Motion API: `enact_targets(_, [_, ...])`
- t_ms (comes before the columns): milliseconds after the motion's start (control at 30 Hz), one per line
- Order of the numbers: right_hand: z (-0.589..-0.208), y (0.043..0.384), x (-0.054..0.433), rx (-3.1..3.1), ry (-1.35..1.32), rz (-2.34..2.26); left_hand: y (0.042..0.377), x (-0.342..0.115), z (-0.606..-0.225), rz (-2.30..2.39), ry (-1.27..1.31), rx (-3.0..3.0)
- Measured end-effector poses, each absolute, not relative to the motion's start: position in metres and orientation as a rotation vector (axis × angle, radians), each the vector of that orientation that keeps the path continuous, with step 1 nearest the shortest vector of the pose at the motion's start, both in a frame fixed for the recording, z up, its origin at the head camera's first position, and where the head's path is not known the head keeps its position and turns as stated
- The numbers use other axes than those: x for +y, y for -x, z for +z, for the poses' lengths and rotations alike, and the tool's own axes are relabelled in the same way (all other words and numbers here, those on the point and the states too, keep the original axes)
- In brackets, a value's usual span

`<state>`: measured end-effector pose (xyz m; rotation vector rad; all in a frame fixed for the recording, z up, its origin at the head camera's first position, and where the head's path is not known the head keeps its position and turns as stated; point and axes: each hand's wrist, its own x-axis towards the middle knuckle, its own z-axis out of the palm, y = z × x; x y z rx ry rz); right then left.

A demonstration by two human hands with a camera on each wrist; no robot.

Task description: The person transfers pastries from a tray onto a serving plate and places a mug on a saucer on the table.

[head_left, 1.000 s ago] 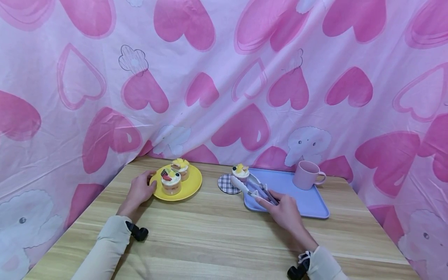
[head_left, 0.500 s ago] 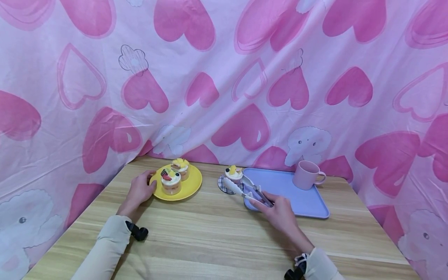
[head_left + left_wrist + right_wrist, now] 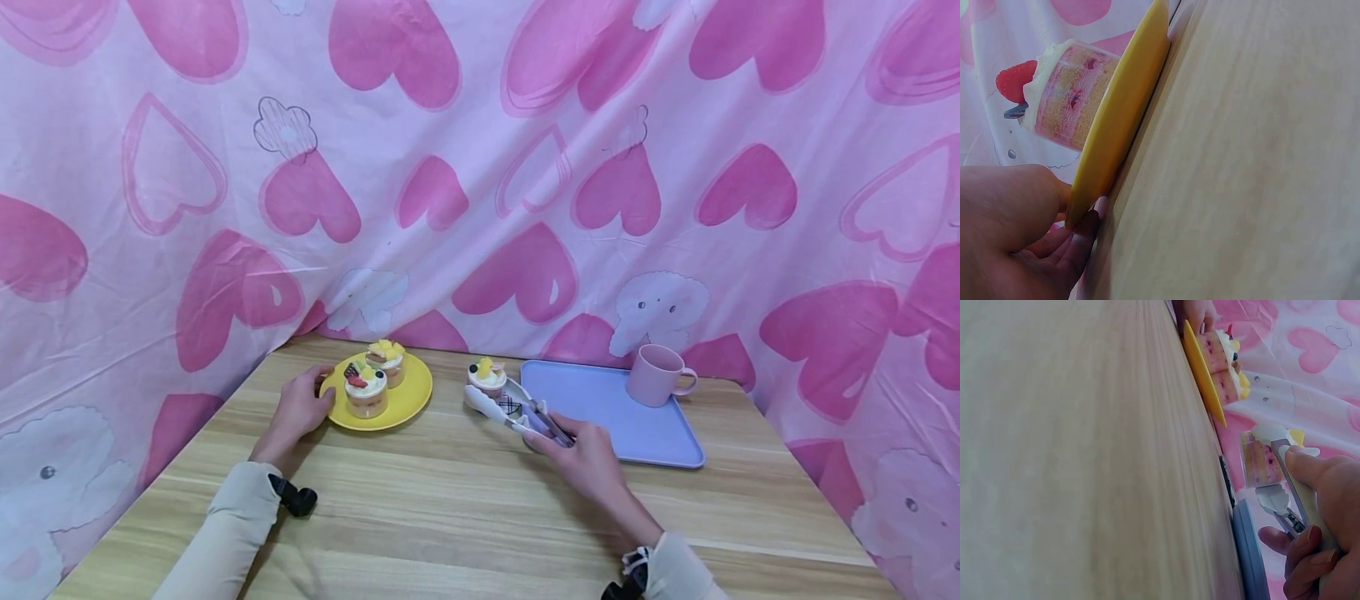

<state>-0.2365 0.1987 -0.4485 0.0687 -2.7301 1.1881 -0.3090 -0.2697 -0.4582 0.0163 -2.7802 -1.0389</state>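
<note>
My left hand (image 3: 298, 410) pinches the left rim of a yellow plate (image 3: 410, 398), its thumb over the edge and fingers underneath in the left wrist view. On the plate stand two clear dessert cups: one with strawberry topping (image 3: 366, 394), one with yellow fruit (image 3: 387, 358) behind. My right hand (image 3: 588, 461) grips a pair of white-tipped tongs (image 3: 486, 405). Between the tong tips a third dessert cup (image 3: 1259, 461), layered cake topped with cream and yellow fruit, hangs upright. It is raised above the checked round coaster (image 3: 512, 406), which it partly hides in the head view.
A blue tray (image 3: 600, 408) lies right of the coaster, with a pink mug (image 3: 655, 377) on its far right part. The wooden table (image 3: 420, 517) ends at a pink heart-print curtain (image 3: 480, 200) behind and at the sides.
My right hand has moved left with the tongs and dessert cup, from the tray's left edge across the coaster towards the plate. The left hand and plate have stayed in place.
</note>
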Motion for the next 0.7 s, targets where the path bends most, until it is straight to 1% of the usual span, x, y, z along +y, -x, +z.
enact_targets(167, [-0.448,0.236,0.194,-2.739,-0.058,1.214,0.309,-0.269,-0.458,-1.046,-0.022,-2.779])
enact_targets(700, [-0.449,0.235,0.177,-2.704,-0.166,1.191,0.308,-0.269,-0.459,-1.046,-0.022,-2.784])
